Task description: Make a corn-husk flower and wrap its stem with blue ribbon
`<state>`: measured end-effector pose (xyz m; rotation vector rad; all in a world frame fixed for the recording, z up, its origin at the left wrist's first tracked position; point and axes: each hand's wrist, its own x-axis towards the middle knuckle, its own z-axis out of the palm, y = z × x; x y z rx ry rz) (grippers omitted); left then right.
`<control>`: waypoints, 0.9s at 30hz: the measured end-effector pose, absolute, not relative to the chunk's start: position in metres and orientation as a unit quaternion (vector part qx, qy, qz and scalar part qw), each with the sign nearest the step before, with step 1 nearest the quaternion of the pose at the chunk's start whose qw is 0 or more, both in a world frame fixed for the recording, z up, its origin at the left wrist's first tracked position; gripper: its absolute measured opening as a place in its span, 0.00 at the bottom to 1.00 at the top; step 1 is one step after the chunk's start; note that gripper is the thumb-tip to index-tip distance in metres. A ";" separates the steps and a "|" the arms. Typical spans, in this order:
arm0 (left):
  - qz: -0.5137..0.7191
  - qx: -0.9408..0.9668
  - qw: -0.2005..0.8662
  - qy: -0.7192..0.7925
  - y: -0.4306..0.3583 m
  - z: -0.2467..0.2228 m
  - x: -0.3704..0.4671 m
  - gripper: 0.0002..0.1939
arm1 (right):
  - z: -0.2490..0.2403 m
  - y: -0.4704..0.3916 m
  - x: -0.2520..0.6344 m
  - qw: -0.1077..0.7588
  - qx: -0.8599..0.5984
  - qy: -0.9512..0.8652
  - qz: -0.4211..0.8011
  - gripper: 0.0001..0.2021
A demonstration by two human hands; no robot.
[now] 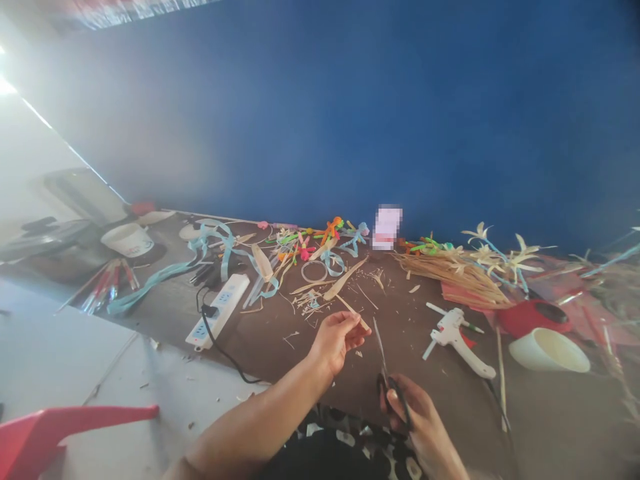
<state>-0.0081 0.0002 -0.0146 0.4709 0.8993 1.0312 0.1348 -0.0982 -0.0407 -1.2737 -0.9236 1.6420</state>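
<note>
My left hand [336, 341] pinches a narrow strip of dried husk [353, 311] between thumb and fingers, above the brown table [310, 360]. In my right hand [413, 410] is a pair of scissors [384, 363] with dark handles, my fingers in the loops. The blades point up and away, just right of the strip's near end and apart from it. Beyond my left hand lie a wider husk piece [345, 279], small trimmings [311, 303] and a clear ring, like a tape roll [314, 271].
A white power strip [220, 312] with a black cord lies at left, near light blue ribbon [165, 277]. At right are a glue gun [460, 340], a tipped white cup [550, 350], a husk bundle [455, 273] and husk flowers [523, 257]. A blue wall [350, 120] rises behind.
</note>
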 end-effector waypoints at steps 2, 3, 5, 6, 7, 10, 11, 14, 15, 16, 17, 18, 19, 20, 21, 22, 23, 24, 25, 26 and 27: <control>0.472 0.214 0.746 0.417 0.000 -0.016 -0.007 0.10 | -0.044 -0.097 0.133 0.412 -0.515 -0.386 0.645 0.14; 0.475 0.212 0.743 0.420 -0.001 -0.017 -0.006 0.10 | -0.045 -0.097 0.133 0.410 -0.520 -0.393 0.638 0.14; 0.484 0.206 0.736 0.427 0.000 -0.018 -0.005 0.10 | -0.047 -0.095 0.133 0.408 -0.526 -0.403 0.628 0.14; 0.489 0.204 0.731 0.430 0.000 -0.019 -0.004 0.11 | -0.047 -0.095 0.133 0.407 -0.527 -0.405 0.627 0.14; 0.494 0.205 0.727 0.432 0.000 -0.020 -0.004 0.11 | -0.047 -0.095 0.133 0.407 -0.527 -0.406 0.626 0.14; 0.498 0.215 0.713 0.443 0.002 -0.022 -0.001 0.11 | -0.047 -0.093 0.132 0.408 -0.528 -0.407 0.624 0.13; 0.497 0.218 0.710 0.448 0.002 -0.022 -0.001 0.11 | -0.047 -0.093 0.131 0.410 -0.531 -0.405 0.622 0.13; 0.492 0.223 0.706 0.457 0.003 -0.024 0.001 0.11 | -0.048 -0.091 0.131 0.408 -0.537 -0.405 0.617 0.14; 0.492 0.224 0.707 0.456 0.003 -0.024 0.001 0.11 | -0.048 -0.090 0.131 0.408 -0.537 -0.410 0.614 0.13; 0.493 0.225 0.708 0.454 0.003 -0.024 0.001 0.11 | -0.047 -0.090 0.132 0.408 -0.537 -0.418 0.609 0.13; 0.493 0.225 0.709 0.451 0.003 -0.024 0.001 0.11 | -0.046 -0.089 0.132 0.409 -0.537 -0.425 0.603 0.13; 0.493 0.225 0.712 0.447 0.003 -0.024 0.001 0.11 | -0.045 -0.088 0.132 0.409 -0.539 -0.430 0.597 0.13; 0.493 0.226 0.714 0.444 0.003 -0.024 0.000 0.11 | -0.044 -0.088 0.133 0.409 -0.542 -0.432 0.593 0.14; 0.491 0.226 0.716 0.442 0.004 -0.023 0.000 0.11 | -0.042 -0.087 0.133 0.408 -0.545 -0.433 0.590 0.14; 0.490 0.226 0.717 0.441 0.004 -0.023 0.000 0.11 | -0.041 -0.087 0.133 0.405 -0.547 -0.433 0.590 0.14; 0.488 0.228 0.717 0.442 0.004 -0.022 0.000 0.11 | -0.040 -0.086 0.133 0.402 -0.548 -0.433 0.592 0.14; 0.485 0.230 0.717 0.444 0.005 -0.022 0.000 0.11 | -0.039 -0.086 0.133 0.401 -0.548 -0.433 0.593 0.15; 0.484 0.232 0.716 0.447 0.005 -0.021 0.000 0.11 | -0.038 -0.085 0.134 0.400 -0.548 -0.434 0.593 0.15; 0.482 0.234 0.714 0.450 0.005 -0.020 0.000 0.11 | -0.038 -0.085 0.134 0.400 -0.548 -0.434 0.593 0.15; 0.482 0.235 0.713 0.451 0.005 -0.019 0.000 0.11 | -0.038 -0.085 0.134 0.400 -0.548 -0.434 0.592 0.15; 0.484 0.235 0.711 0.452 0.006 -0.019 0.001 0.11 | -0.039 -0.085 0.134 0.401 -0.549 -0.433 0.592 0.15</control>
